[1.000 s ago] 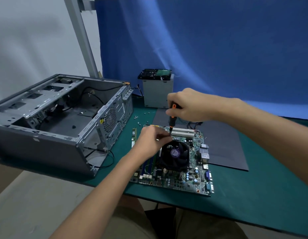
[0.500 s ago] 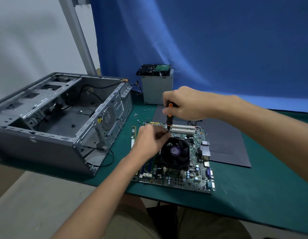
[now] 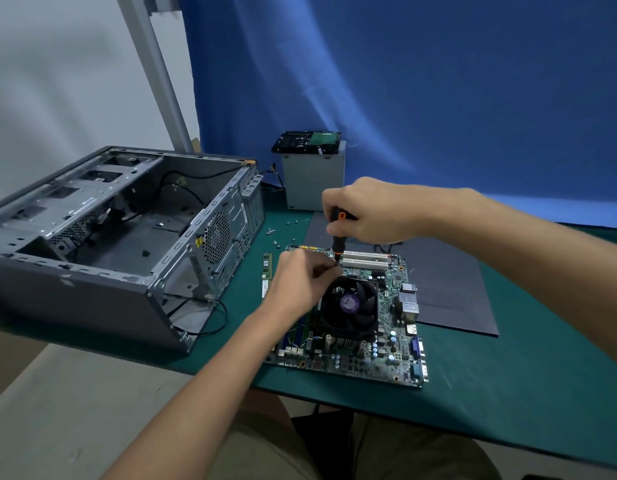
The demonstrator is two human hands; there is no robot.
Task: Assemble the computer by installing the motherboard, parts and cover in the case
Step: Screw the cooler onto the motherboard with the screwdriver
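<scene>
Head view: stock on one green worktop [image 3: 508,375].

- Computer case [image 3: 75,299]: at the left, lying on its side, open face up. It holds black cables and drive bays along its left end. A round fan grille sits in the rear wall.
- Motherboard [image 3: 386,341]: outside the case, flat on the worktop just right of it. It carries a black cooler fan [image 3: 350,303] and two white slots [image 3: 366,259].
- Screwdriver [image 3: 336,242]: black and orange, upright over the board at the fan's far-left corner.
- Right grip [image 3: 373,213]: clamped round the handle from above.
- Left grip [image 3: 300,282]: fingertips pinched on the shaft low down.
- Memory stick [image 3: 267,265]: flat between case and board.
- Loose screws [image 3: 276,233]: scattered beyond the board.
- Dark grey panel [image 3: 449,282]: flat, right of the board.
- Grey metal box [image 3: 312,178]: at the back, with a hard drive [image 3: 305,142] on top.
</scene>
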